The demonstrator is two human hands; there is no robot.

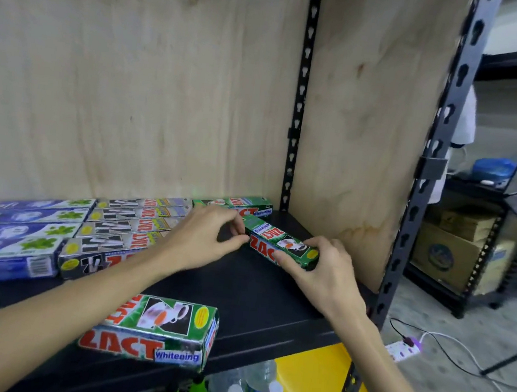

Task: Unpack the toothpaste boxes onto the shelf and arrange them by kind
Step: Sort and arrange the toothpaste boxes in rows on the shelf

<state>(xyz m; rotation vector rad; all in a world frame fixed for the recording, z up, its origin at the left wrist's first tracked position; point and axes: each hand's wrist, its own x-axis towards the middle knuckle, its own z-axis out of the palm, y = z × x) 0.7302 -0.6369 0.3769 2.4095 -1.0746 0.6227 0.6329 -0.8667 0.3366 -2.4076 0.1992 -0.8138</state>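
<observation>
Shelf [271, 300] already carries blue boxes [11, 232] at left, silver boxes [124, 229] mid, one green box [234, 202] at the back wall. You've got a green box [281, 242] just in front of it, over the deck; contact underneath is hidden. Left hand [204, 238] pinches its far end, right hand [320, 267] curls round the near end. Likely light, thin card, dents easily, so hold the ends. Multipack [152, 328] sits near the front edge. Bottom-left pack is cut off.
</observation>
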